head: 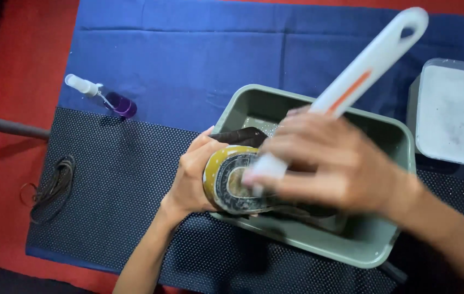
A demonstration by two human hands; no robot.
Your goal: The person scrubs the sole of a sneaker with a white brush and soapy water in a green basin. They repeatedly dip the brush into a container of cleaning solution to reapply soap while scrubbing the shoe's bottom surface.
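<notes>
Clamped grip: right hand (332, 163) closes around white long-handled plastic brush (360, 76), its head against the sole of a dark shoe with yellowed rim (232, 179). Left hand (191, 177) grasps the shoe's heel over grey-green rectangular plastic tub (362, 247). Nearby: purple spray bottle (106, 97), clear lidded container (452, 111), coiled dark laces (52, 188).

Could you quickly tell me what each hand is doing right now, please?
Left hand: closed around the shoe, holding it sole-up over the green tub.
Right hand: closed on the white brush handle.
</notes>
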